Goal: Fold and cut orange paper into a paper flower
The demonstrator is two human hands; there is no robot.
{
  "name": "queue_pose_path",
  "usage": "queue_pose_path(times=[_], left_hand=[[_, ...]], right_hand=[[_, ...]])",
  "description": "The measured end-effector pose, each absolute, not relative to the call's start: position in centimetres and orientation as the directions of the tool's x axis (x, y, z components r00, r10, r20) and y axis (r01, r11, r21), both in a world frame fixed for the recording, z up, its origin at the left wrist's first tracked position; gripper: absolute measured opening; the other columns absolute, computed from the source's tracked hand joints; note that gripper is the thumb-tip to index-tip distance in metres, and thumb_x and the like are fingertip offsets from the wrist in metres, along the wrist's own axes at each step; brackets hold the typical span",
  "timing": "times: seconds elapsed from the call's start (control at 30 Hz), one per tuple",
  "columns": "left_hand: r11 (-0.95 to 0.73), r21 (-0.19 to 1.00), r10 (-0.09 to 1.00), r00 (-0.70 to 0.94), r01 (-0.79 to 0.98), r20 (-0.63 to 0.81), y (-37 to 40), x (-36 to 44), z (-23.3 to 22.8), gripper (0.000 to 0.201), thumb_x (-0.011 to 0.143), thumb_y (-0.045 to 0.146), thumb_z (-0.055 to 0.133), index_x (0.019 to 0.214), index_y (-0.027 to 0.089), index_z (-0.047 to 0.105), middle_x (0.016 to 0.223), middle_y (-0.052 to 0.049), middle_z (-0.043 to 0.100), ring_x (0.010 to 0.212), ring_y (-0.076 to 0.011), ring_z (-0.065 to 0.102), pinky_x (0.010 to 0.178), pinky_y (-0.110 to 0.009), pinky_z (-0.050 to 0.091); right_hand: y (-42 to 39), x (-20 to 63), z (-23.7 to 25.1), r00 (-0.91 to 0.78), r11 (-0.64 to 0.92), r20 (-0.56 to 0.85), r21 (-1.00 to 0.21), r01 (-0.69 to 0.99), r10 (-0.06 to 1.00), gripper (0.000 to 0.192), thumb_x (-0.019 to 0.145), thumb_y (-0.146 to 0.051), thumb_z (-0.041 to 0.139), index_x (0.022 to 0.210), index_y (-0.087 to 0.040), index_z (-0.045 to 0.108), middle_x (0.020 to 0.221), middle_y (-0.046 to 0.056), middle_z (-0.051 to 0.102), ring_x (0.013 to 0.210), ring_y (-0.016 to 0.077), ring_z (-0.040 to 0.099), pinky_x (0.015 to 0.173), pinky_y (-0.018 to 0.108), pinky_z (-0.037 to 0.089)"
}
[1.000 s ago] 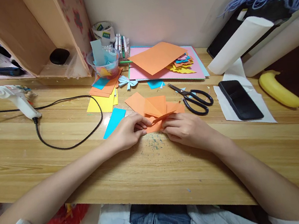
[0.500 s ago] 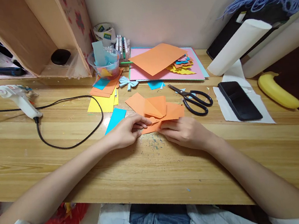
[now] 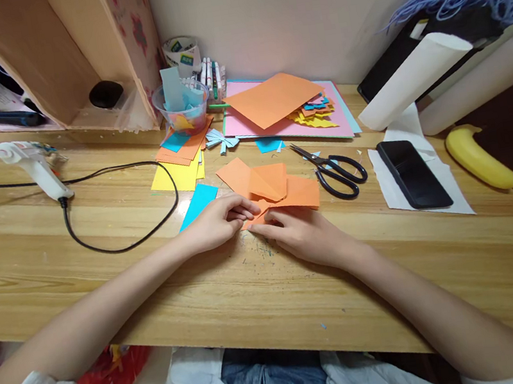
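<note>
Folded orange paper point(image 3: 265, 181) with several flaps lies on the desk in front of me. My left hand point(image 3: 222, 220) has its fingers curled together at the paper's near left edge. At the near side, my right hand point(image 3: 304, 233) grips the same paper, its thumb stretched left along the edge and one flap rising over its fingers. The fingertips of both hands are close together, and part of the paper is hidden under them. A blue paper strip point(image 3: 199, 205) lies beside my left hand. Black-handled scissors point(image 3: 338, 172) rest to the right, blades partly apart.
A white glue gun point(image 3: 36, 171) and its looped black cord are at left. Behind lie yellow paper point(image 3: 176, 175), a light-blue paper bow point(image 3: 222, 140), a plastic cup point(image 3: 183, 116) of scraps and a large orange sheet point(image 3: 274, 99). A phone point(image 3: 413, 173) and banana point(image 3: 480, 158) are at right.
My right hand has slid left along the near edge of the orange paper, bringing its thumb close to my left fingers. My left hand has stayed nearly still.
</note>
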State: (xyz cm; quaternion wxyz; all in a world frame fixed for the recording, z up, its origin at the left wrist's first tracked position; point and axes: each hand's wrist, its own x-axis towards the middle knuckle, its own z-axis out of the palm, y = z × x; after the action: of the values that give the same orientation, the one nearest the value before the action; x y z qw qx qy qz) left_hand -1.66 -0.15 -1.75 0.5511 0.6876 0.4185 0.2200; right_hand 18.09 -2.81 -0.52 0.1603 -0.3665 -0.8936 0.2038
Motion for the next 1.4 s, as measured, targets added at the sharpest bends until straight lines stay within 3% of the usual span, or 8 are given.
queue_pose_path(times=[0.33,0.53,0.67,0.87,1.03,1.17,1.27,1.4], left_hand=[[-0.24,0.875,0.845,0.534,0.421,-0.025,-1.0,-1.5,-2.2,0.02,0.075,0.016,0.061,0.095,0.014,0.059,0.093,-0.005,0.06,0.083,-0.0132,0.059,0.076,-0.03,0.051],[-0.63,0.497,0.755,0.621,0.597,0.211,-2.2,-1.0,-2.0,0.028,0.084,0.029,0.055,0.11,0.02,0.056,0.103,-0.008,0.056,0.091,-0.0187,0.056,0.071,-0.031,0.049],[-0.78,0.275,0.623,0.743,0.563,0.245,-2.2,-1.0,-1.9,0.025,0.09,0.019,0.042,0.111,0.018,0.056,0.114,-0.009,0.058,0.1,-0.0193,0.056,0.078,-0.032,0.048],[-0.865,0.124,0.501,0.829,0.486,0.249,-1.0,-2.1,-1.6,0.029,0.09,0.013,0.04,0.114,0.013,0.054,0.115,-0.01,0.061,0.103,-0.0213,0.056,0.087,-0.036,0.047],[-0.853,0.175,0.522,0.797,0.492,0.303,-0.5,-2.5,-2.2,0.03,0.088,0.01,0.041,0.111,0.017,0.057,0.118,-0.009,0.06,0.107,-0.0213,0.054,0.087,-0.038,0.047],[-0.802,0.321,0.594,0.722,0.503,0.354,-1.0,-2.1,-2.0,0.031,0.083,0.007,0.043,0.107,0.02,0.059,0.12,-0.01,0.054,0.103,-0.02,0.054,0.081,-0.035,0.048],[-0.74,0.387,0.67,0.645,0.549,0.367,-1.5,-2.0,-1.3,0.028,0.08,0.009,0.045,0.105,0.018,0.057,0.101,-0.01,0.055,0.089,-0.0181,0.054,0.072,-0.032,0.048],[-0.806,0.343,0.591,0.657,0.482,0.467,-2.1,-2.2,-0.8,0.019,0.077,0.008,0.046,0.092,0.017,0.054,0.085,-0.007,0.057,0.077,-0.0171,0.053,0.064,-0.029,0.045]], right_hand=[[-2.4,19.7,-2.0,-0.783,0.838,0.306,-0.122,0.531,0.541,0.026,0.088,-0.011,0.039,0.079,-0.016,0.063,0.076,0.007,0.062,0.072,0.0182,0.052,0.063,0.029,0.039],[-1.7,21.1,-1.9,-0.745,0.813,0.381,-0.033,0.581,0.548,0.025,0.082,-0.008,0.04,0.069,-0.015,0.061,0.075,0.008,0.064,0.073,0.0193,0.055,0.057,0.028,0.04],[-1.0,22.4,-1.6,-0.703,0.791,0.433,-0.04,0.61,0.564,0.023,0.081,-0.009,0.043,0.083,-0.017,0.064,0.084,0.007,0.067,0.073,0.0183,0.057,0.059,0.029,0.042],[0.1,24.0,-1.1,-0.483,0.623,0.447,-0.251,0.74,0.753,0.021,0.084,-0.015,0.046,0.094,-0.02,0.063,0.09,0.007,0.064,0.086,0.0215,0.057,0.076,0.036,0.046],[1.0,24.3,-1.7,-0.336,0.463,0.324,-0.509,0.726,0.884,0.024,0.081,-0.029,0.058,0.103,-0.022,0.058,0.109,0.009,0.057,0.105,0.0251,0.053,0.09,0.043,0.044],[0.9,23.8,-2.3,-0.259,0.313,0.187,-0.712,0.628,0.948,0.035,0.08,-0.031,0.059,0.113,-0.022,0.052,0.104,0.008,0.061,0.094,0.021,0.059,0.083,0.039,0.048],[0.3,23.0,-2.5,-0.298,0.299,0.144,-0.757,0.581,0.944,0.04,0.078,-0.03,0.061,0.116,-0.021,0.051,0.092,0.005,0.062,0.081,0.0174,0.059,0.072,0.033,0.049],[-0.5,21.7,-2.5,-0.314,0.274,0.129,-0.835,0.477,0.941,0.037,0.078,-0.027,0.061,0.112,-0.02,0.052,0.081,0.002,0.058,0.062,0.0116,0.052,0.055,0.025,0.045]])
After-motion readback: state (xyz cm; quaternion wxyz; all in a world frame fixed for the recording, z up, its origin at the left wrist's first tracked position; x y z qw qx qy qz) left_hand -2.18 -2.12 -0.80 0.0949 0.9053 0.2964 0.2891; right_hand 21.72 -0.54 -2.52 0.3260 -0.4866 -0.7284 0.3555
